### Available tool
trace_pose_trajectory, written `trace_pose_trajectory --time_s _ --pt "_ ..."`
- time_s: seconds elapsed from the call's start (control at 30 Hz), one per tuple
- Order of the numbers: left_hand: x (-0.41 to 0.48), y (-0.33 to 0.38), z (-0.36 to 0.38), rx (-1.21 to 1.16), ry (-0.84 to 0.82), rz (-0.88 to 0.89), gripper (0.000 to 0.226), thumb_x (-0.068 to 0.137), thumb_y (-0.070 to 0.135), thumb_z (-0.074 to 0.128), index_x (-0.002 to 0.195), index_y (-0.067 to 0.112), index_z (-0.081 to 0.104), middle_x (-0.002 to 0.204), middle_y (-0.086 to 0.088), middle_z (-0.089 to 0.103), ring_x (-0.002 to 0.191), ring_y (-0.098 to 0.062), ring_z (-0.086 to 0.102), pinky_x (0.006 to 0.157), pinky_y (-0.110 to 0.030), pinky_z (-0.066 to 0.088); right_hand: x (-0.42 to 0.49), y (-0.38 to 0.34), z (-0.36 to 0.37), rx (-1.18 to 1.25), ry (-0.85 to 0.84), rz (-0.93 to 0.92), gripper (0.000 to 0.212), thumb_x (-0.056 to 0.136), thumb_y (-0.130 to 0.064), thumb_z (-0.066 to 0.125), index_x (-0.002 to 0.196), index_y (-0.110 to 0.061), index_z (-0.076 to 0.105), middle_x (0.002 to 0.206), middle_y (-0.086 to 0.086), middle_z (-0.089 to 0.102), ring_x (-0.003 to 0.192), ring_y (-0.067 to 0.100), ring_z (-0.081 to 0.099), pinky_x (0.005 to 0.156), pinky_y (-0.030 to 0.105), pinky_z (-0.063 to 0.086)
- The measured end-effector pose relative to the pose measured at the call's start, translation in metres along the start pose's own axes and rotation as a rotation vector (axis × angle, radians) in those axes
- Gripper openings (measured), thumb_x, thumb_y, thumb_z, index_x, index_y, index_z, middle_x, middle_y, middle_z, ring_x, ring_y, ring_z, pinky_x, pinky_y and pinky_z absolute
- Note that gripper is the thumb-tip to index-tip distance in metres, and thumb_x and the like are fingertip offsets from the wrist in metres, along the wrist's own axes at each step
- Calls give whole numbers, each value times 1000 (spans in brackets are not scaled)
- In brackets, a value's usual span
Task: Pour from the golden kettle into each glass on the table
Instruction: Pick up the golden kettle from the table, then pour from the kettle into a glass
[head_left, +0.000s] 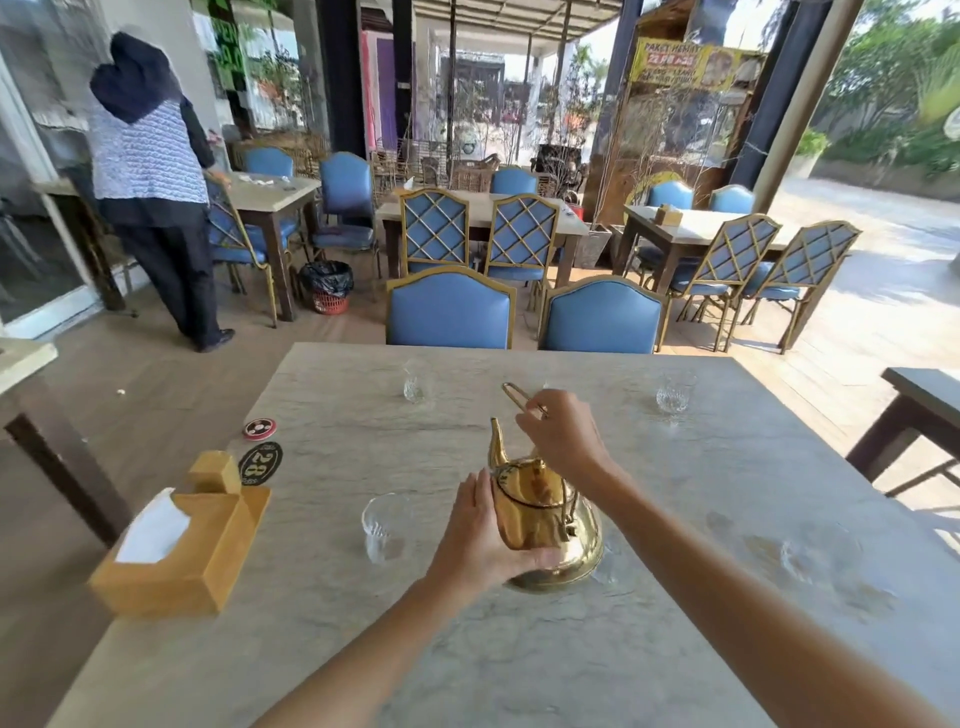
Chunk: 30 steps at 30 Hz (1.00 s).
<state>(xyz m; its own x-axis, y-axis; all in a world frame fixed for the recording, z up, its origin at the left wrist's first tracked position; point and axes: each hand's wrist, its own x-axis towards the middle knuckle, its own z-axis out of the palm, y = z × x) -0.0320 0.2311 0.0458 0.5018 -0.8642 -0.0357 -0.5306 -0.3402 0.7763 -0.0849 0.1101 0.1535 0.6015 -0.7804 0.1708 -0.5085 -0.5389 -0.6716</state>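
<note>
The golden kettle (545, 525) stands on the marble table (467, 649) in front of me, spout pointing away and left. My right hand (563, 434) is closed around its thin wire handle above the lid. My left hand (480, 535) presses against the kettle's left side and base. A clear glass (387, 527) stands just left of the kettle. Two more clear glasses sit at the far side, one to the left (414, 387) and one to the right (674, 397). Another glass (805, 558) at the near right is faint and blurred.
A yellow wooden tissue box (182, 551) sits at the table's left edge, with a black "28" number disc (261, 463) and a small red disc (259, 428) beyond it. Two blue chairs (519, 314) face me across the table. A person (156, 187) stands far left.
</note>
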Motion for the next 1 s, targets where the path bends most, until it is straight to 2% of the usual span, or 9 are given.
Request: trace_pose_trajectory --time_s 0.1,0.17,0.23,0.3,0.47,0.67,0.87,0.93,1.0 --pt "-35 -19 8 -119 -4 -3 130 67 70 76 161 16 2 160 5 21 145 -6 22 115 -20 18 -29 -8 11 -54 -73 0 23 89 -12 59 102 6 65 91 20 70 77 35 67 67 40 53" --pt "-54 -28 8 -176 1 10 121 71 65 76 160 20 8 146 17 25 133 2 23 111 -16 19 -42 -14 17 -95 -119 -14 22 90 -12 60 98 7 66 84 17 68 72 32 65 62 35 50" --pt "-66 -36 6 -244 -4 13 107 72 64 76 155 28 18 141 20 30 131 2 32 116 -20 26 -49 -19 24 -138 -159 -39 19 90 -13 61 90 6 66 74 11 61 65 26 58 56 29 41" --pt "-76 -44 4 -297 -9 -3 94 68 69 77 143 35 31 140 15 44 129 -4 44 116 -32 39 -54 -25 31 -162 -187 -57 21 91 -14 61 87 6 66 71 10 58 61 24 54 49 28 36" --pt "-95 -56 -5 -338 18 -53 103 60 80 70 142 24 41 132 7 54 126 -12 52 111 -37 45 -59 -37 55 -229 -265 -89 23 93 -20 60 95 1 69 78 12 68 49 13 51 44 22 37" --pt "-103 -67 -18 -351 23 -130 114 52 90 67 141 23 43 130 2 57 122 -15 56 108 -39 48 -52 -58 78 -324 -339 -83 26 95 -22 58 89 1 68 71 3 58 49 7 49 47 23 36" --pt "-101 -68 -28 -378 -11 -206 128 39 96 64 140 21 43 130 -1 59 122 -20 57 107 -41 50 -43 -80 89 -398 -428 -38 25 94 -20 59 89 3 66 74 6 56 65 22 54 62 32 45" --pt "-101 -67 -32 -393 -9 -223 125 37 96 63 136 21 46 128 -1 59 119 -19 59 105 -39 51 -40 -86 91 -424 -446 -36 25 95 -19 59 79 0 61 67 4 51 61 21 53 60 31 45" --pt "-100 -66 -35 -409 -9 -231 122 38 96 64 134 22 47 126 0 60 118 -19 60 104 -38 52 -37 -92 92 -443 -463 -31 23 95 -18 59 81 0 60 65 1 48 60 19 52 59 28 44"
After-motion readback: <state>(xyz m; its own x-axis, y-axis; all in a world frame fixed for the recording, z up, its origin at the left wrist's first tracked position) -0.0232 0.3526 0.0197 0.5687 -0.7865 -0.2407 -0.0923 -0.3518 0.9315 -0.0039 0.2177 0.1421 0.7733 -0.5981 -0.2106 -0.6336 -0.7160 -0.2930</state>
